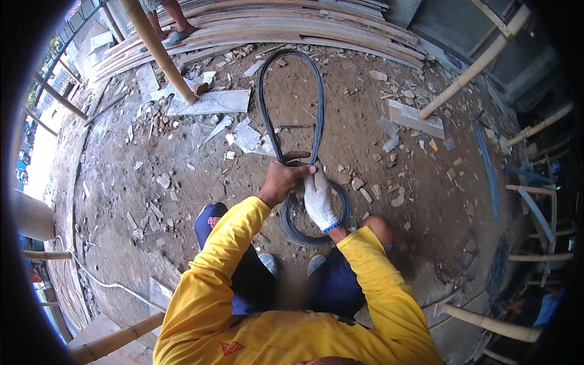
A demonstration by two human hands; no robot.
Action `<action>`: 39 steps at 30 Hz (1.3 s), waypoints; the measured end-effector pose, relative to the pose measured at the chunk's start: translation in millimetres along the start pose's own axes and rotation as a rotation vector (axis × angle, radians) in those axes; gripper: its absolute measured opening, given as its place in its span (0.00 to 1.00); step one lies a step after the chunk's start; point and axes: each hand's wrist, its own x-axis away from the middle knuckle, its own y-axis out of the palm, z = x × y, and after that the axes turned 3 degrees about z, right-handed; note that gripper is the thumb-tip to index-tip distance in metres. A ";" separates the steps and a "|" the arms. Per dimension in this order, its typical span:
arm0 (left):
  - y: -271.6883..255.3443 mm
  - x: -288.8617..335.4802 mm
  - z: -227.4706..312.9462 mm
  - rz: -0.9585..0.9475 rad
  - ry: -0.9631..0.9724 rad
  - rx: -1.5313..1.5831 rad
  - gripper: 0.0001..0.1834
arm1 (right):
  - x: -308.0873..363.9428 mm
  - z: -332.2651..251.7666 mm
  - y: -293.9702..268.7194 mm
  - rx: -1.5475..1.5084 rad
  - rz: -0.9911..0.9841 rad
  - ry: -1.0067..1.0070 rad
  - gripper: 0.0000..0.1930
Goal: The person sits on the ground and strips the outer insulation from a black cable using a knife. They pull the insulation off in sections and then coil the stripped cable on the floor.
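Note:
A coil of dark thin wire is pinched in the middle, forming a long loop that reaches away from me and a rounder loop closer to my feet. My bare left hand is closed on the left strand of the bundle, its thumb pointing toward the other hand. On my right hand is a white knitted glove with a blue cuff edge; its fingers wrap the right strand. Both hands nearly touch each other. The wire between them is partly hidden by my fingers.
Bamboo poles stand on tile pieces at left and right. Long wooden planks are stacked at the far side, where another person's legs show. Rubble litters the dirt floor. A pale hose lies at left.

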 end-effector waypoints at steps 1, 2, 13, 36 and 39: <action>-1.6 -2.6 -2.2 0.001 0.014 -0.023 0.30 | -1.0 2.1 0.7 0.016 -0.027 0.044 0.14; -3.0 -5.6 -4.5 0.007 0.020 -0.037 0.30 | -1.5 3.5 3.2 0.087 0.072 -0.160 0.15; -22.6 -24.7 -18.5 0.043 0.085 -0.036 0.22 | -23.5 -5.4 -20.1 0.017 -0.273 -0.040 0.32; -85.7 33.5 4.2 -0.609 -0.004 -0.954 0.13 | -72.3 -14.4 -129.1 -0.627 0.276 0.043 0.21; -83.9 34.4 7.5 -0.657 0.025 -0.970 0.12 | -65.2 -20.1 -139.8 -0.752 0.169 -0.015 0.18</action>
